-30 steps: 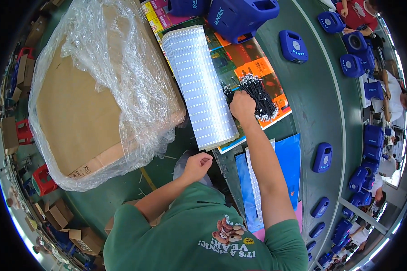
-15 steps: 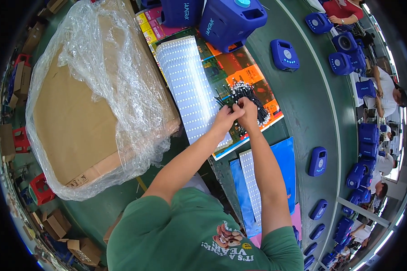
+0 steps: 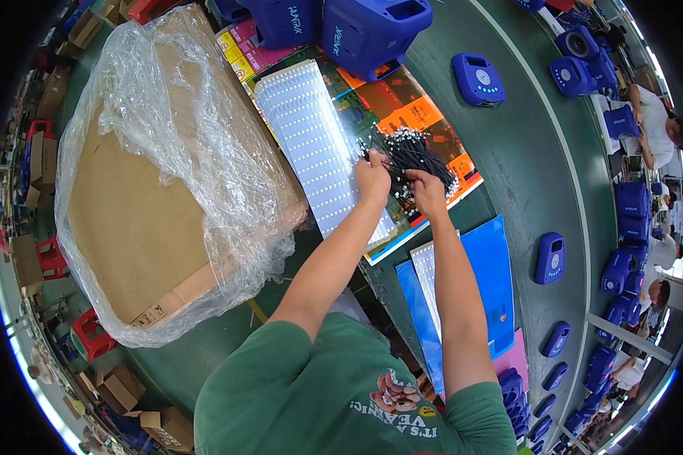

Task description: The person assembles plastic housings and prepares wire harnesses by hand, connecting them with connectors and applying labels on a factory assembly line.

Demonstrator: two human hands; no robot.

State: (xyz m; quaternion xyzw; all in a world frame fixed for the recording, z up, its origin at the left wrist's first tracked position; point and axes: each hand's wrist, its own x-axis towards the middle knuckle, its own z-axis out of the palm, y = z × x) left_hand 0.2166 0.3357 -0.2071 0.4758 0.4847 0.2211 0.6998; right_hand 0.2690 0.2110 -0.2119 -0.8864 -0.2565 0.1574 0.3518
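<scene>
A heap of short black cables with white connector ends (image 3: 421,155) lies on a colourful printed sheet (image 3: 431,121). At the heap's left side, my left hand (image 3: 373,178) is closed round a few of these cables, their ends poking out past the fingers. My right hand (image 3: 428,191) is at the heap's near edge, thumb and fingers pinched together; what lies between them is too small to make out. Just left of my left hand is a stack of white LED strip boards (image 3: 303,129), fanned at the far end.
A large carton in clear plastic wrap (image 3: 129,227) stands on the left. Blue speaker housings (image 3: 372,34) stand beyond the sheet, with blue panels (image 3: 478,83) along the green belt at right. Blue sheets (image 3: 482,280) lie under my right forearm. Co-workers (image 3: 653,125) sit far right.
My hands have come apart: they were together over the cables, and now the left is at the heap's left side and the right at its near edge. The whole view has shifted slightly.
</scene>
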